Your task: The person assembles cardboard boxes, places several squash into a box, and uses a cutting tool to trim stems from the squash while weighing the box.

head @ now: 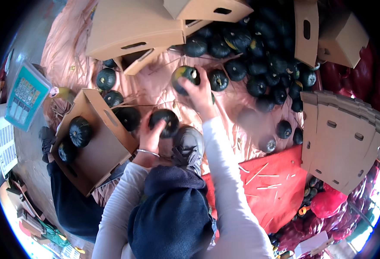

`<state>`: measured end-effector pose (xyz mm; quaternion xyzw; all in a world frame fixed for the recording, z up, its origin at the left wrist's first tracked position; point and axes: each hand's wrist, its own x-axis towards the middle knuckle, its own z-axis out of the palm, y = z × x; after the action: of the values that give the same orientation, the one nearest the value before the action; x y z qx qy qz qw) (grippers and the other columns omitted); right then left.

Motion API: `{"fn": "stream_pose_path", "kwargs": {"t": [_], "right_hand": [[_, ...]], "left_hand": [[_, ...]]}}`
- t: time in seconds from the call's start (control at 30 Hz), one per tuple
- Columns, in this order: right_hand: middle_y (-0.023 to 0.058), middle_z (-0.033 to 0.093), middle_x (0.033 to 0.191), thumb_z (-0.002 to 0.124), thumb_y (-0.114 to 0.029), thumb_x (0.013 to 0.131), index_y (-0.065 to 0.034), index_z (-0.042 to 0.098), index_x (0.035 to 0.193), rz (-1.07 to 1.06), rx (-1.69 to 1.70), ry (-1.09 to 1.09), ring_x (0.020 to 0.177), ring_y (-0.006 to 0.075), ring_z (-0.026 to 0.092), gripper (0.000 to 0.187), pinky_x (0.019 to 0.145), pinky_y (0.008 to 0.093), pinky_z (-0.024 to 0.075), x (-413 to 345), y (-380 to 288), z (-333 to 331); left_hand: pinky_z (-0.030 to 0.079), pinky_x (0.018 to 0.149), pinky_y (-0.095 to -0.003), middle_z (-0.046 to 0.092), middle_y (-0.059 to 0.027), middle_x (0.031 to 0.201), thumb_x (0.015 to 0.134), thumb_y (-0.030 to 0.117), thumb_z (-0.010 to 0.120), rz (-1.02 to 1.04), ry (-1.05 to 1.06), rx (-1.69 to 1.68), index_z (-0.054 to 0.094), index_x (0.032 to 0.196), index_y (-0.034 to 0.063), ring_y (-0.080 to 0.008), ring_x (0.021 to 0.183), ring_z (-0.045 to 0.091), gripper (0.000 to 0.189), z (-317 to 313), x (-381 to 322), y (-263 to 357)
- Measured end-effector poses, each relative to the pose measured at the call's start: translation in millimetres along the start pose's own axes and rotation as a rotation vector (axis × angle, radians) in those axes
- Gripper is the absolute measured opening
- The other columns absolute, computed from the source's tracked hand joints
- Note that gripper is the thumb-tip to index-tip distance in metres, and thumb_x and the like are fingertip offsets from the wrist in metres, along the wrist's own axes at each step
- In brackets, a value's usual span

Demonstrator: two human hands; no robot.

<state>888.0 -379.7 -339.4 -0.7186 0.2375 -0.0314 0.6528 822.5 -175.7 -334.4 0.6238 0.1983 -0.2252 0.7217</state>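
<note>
My left hand point(150, 131) is closed around the side of a dark green kabocha squash point(168, 120), just beyond the toe of my shoe point(188, 142). Farther out, my right hand point(201, 89) grips another kabocha squash point(182, 73), which has an orange-yellow patch and a pale stem. To the left of my left hand, an open cardboard box point(104, 155) contains two dark green squashes point(80, 131). One more squash point(127, 118) lies between that box and my left hand. Right of my right hand sits a squash point(218, 80) on the pinkish sheet.
A large pile of squashes point(256, 85) spreads across the upper right. Cardboard boxes point(138, 29) stand at the top. Stacked flattened cartons point(342, 136) lie at right, beside a red mat point(274, 184) scattered with stem pieces. A teal printed sheet point(28, 95) is at left.
</note>
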Motion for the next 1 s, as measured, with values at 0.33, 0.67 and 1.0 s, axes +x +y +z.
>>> {"fn": "stream_pose_path", "kwargs": {"t": [0.33,0.67,1.0], "right_hand": [[0.025,0.042,0.124,0.08,-0.041,0.063,-0.0069,0.046,0.128,-0.156,-0.934,0.227,0.109,0.0456,0.044,0.081,0.089,0.0507,0.0431,-50,58,-28],[0.0205,0.034,0.138,0.075,-0.03,0.07,-0.0136,0.043,0.135,-0.087,-0.956,0.364,0.121,0.0463,0.034,0.075,0.097,0.0553,0.0353,-89,77,-113],[0.0169,0.055,0.119,0.061,-0.039,0.084,-0.0088,0.047,0.128,0.363,0.797,-0.037,0.109,0.0324,0.056,0.055,0.075,0.05,0.055,-94,45,-158]], "left_hand": [[0.041,0.099,-0.0335,0.052,-0.013,0.127,0.086,0.041,0.055,-0.374,-0.597,-0.31,0.044,0.131,-0.0003,-0.0227,0.114,0.054,0.061,-27,-66,31],[0.039,0.101,-0.0337,0.052,-0.0116,0.126,0.095,0.042,0.044,-0.139,-0.819,0.068,0.039,0.135,0.0029,-0.0218,0.116,0.052,0.057,-28,-56,5],[0.048,0.092,-0.0508,0.049,-0.0211,0.132,0.088,0.055,0.047,-0.576,-0.544,-0.643,0.044,0.133,0.0061,-0.0388,0.114,0.053,0.066,-18,-60,57]]}}
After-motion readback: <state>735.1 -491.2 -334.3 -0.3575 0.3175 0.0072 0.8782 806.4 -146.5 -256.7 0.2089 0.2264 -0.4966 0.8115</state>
